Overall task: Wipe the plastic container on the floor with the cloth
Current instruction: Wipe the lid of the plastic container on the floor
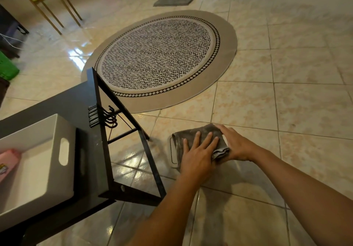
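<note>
Step in hand: while your left hand [198, 156] lies flat, fingers spread, on the cloth [202, 140], press through the palm and sweep evenly across the top.
Right hand: your right hand [236, 145] lies open against the cloth's right side, apparently steadying what is under it; I judge bracing there would stop sliding on the glossy floor [286, 112].
Container: the plastic container [172, 151] sits on the tiles beneath the cloth, only its pale left edge showing; work toward that edge.
Obstacle: the black table [99, 150] has a leg near the container's left, so keep strokes short there.
Nearby: a white bin [63, 131] rests on that table; the round rug [158, 58] lies beyond, well apart.
</note>
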The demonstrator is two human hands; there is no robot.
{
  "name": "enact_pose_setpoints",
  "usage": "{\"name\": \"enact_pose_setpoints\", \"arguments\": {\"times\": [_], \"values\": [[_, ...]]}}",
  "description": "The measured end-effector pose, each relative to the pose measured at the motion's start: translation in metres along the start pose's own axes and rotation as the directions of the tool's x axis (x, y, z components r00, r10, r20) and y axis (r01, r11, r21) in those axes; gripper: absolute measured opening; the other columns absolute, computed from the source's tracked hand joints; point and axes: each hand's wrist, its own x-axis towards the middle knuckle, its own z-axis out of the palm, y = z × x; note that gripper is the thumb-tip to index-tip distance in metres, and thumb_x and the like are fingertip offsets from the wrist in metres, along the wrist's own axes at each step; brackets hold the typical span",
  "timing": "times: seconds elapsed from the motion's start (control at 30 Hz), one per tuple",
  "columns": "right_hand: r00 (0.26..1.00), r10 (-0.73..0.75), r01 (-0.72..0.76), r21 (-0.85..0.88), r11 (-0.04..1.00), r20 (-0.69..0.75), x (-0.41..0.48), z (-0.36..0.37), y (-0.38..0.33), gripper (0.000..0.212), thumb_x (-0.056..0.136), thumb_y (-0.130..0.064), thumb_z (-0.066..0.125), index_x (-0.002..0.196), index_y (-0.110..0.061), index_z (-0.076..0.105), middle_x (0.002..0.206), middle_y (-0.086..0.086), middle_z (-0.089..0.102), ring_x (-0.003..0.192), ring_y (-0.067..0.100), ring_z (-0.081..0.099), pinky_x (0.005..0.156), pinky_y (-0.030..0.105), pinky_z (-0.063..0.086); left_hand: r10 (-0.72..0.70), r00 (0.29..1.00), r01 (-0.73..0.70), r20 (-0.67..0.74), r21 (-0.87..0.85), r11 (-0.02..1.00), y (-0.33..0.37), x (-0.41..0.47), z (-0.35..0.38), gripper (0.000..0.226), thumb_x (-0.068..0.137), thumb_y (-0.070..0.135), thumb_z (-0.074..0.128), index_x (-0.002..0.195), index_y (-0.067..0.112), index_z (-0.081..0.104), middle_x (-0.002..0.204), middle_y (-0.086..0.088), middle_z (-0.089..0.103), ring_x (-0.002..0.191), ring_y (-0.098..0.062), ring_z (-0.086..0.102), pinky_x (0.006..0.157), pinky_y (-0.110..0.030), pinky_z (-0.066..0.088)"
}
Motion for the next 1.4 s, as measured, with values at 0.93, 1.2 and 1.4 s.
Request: {"name": "enact_pose_setpoints", "arguments": {"times": [0.93, 1.2, 1.4], "values": [[0.999, 0.019, -0.017, 0.038, 0.999, -0.039, 0.009, 0.004, 0.006, 0.121, 0.045, -0.057, 0.089, 0.145, -0.045, 0.021, 0.140, 0.006, 0.042, 0.130, 0.023, 0.043, 0.107, 0.043, 0.044, -0.261, 0.952, 0.258, -0.163, -0.038, 0.965, -0.022, 0.008, 0.009, 0.081, 0.081, 0.078, 0.004, 0.152, 0.037, -0.001, 0.160, -0.002, -0.010, 0.145, -0.026, -0.016, 0.115, -0.051, -0.013], [0.999, 0.018, -0.017, 0.047, 0.999, -0.038, 0.009, 0.003, 0.008, 0.125, 0.043, -0.060, 0.090, 0.146, -0.042, 0.021, 0.147, 0.003, 0.037, 0.136, 0.021, 0.035, 0.110, 0.041, 0.038, -0.141, 0.986, 0.140, -0.091, -0.018, 0.990, -0.029, 0.023, -0.009, 0.060, 0.100, 0.047, 0.028, 0.153, 0.028, 0.006, 0.161, 0.003, -0.004, 0.145, -0.021, -0.016, 0.115, -0.052, -0.012], [0.999, 0.035, -0.033, 0.058, 0.998, -0.025, 0.012, 0.003, 0.009, 0.119, 0.050, -0.041, 0.088, 0.148, -0.041, 0.020, 0.144, 0.008, 0.039, 0.133, 0.028, 0.041, 0.105, 0.040, 0.045, -0.024, 0.998, 0.021, -0.063, -0.051, 0.999, -0.003, 0.010, 0.000, 0.080, 0.093, 0.053, 0.046, 0.152, 0.026, 0.000, 0.161, 0.001, -0.004, 0.144, -0.023, -0.016, 0.115, -0.052, -0.011]]}}
